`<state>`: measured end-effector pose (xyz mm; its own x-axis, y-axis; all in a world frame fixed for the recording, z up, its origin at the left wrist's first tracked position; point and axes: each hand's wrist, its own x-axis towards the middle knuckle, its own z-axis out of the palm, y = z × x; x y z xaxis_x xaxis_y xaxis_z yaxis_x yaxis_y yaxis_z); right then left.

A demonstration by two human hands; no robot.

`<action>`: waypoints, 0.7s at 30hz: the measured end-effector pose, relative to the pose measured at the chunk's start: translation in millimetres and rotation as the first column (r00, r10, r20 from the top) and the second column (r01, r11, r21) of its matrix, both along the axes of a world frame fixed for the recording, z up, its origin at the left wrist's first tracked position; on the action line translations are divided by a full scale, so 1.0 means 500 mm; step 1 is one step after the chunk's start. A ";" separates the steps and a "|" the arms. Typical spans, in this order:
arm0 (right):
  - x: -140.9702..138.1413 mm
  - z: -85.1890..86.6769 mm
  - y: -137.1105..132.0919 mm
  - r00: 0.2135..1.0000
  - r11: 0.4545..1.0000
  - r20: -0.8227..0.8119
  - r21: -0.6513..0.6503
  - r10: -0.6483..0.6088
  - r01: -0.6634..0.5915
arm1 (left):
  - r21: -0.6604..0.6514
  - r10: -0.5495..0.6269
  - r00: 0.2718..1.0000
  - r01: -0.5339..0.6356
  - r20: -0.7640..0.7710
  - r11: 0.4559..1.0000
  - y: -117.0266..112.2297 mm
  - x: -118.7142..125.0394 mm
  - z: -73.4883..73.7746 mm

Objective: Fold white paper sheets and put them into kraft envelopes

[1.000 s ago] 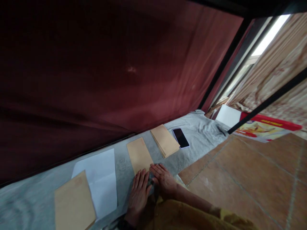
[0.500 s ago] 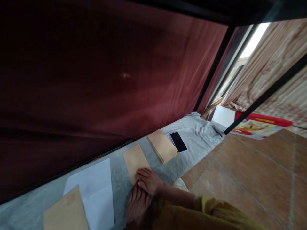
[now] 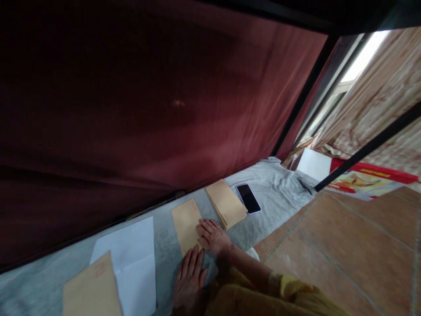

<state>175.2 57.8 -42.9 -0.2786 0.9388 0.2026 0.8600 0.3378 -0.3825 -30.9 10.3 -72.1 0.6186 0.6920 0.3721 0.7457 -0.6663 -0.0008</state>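
A brown paper envelope (image 3: 186, 221) lies flat on the grey cloth (image 3: 166, 245). On its right edge rests my right hand (image 3: 215, 237), palm down with fingers stretched out. My left hand (image 3: 190, 276) lies flat at the near end of the same envelope, fingertips on its lower edge and thumb apart. Neither hand grips anything. Just right of my right hand sits a stack of brown envelopes (image 3: 226, 204). To the left, another brown envelope (image 3: 92, 289) partly covers white paper sheets (image 3: 134, 254).
Beyond the envelope stack lies a phone (image 3: 249, 199) with a dark screen. A dark red curtain (image 3: 197, 131) hangs along the far edge. Black frame bars (image 3: 365, 151) cross at right, near a red and white box (image 3: 368, 177) on the tiled floor (image 3: 332, 237).
My hands were overlapping at the envelope's near end. Now my right hand has slid up and right along the envelope, apart from the left. The view has shifted slightly.
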 end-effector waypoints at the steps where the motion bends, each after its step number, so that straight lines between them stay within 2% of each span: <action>1: 0.002 -0.001 -0.002 1.000 1.000 -0.015 0.006 -0.005 0.005 | -0.019 0.006 1.000 -0.006 0.001 1.000 -0.001 0.000 0.001; 4: 0.030 0.005 -0.007 0.996 0.997 -0.057 0.045 -0.066 0.068 | -0.082 0.025 1.000 -0.024 0.010 0.996 -0.003 0.003 0.011; 6: 0.075 0.015 -0.007 0.982 0.979 -0.076 0.100 -0.172 0.180 | -0.119 0.039 0.999 -0.039 0.001 0.992 -0.003 0.006 0.018; 7: 0.104 0.022 -0.007 0.962 0.954 -0.092 0.137 -0.256 0.266 | -0.135 0.041 0.999 -0.042 -0.008 0.990 -0.003 0.006 0.022; 10: 0.199 0.041 -0.009 0.842 0.814 -0.155 0.216 -0.517 0.539 | -0.177 0.023 0.999 -0.027 -0.022 0.984 -0.001 0.001 0.026; 11: 0.226 0.045 -0.011 0.825 0.795 -0.150 0.219 -0.545 0.565 | -0.190 0.015 1.000 -0.018 -0.018 0.982 -0.001 -0.001 0.026; 13: 0.267 0.049 -0.019 0.818 0.793 -0.124 0.200 -0.562 0.575 | -0.211 0.022 1.000 -0.022 0.001 0.977 0.002 -0.005 0.028; 16: 0.291 0.047 -0.031 0.828 0.814 -0.077 0.157 -0.555 0.559 | -0.248 0.057 0.994 -0.033 0.091 0.968 0.013 0.009 0.039; 19: 0.287 0.043 -0.038 0.833 0.823 -0.046 0.130 -0.552 0.552 | -0.391 0.109 0.953 0.011 0.284 0.920 0.043 0.068 0.061; 21: 0.283 0.042 -0.039 0.832 0.824 -0.037 0.117 -0.554 0.554 | -0.545 0.199 0.892 0.061 0.406 0.836 0.073 0.131 0.074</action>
<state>316.6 38.5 -22.0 0.2816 0.9040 0.3217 0.9156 -0.1529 -0.3718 34.4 46.6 -35.0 0.4278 0.8919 0.1466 0.6247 -0.4090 0.6652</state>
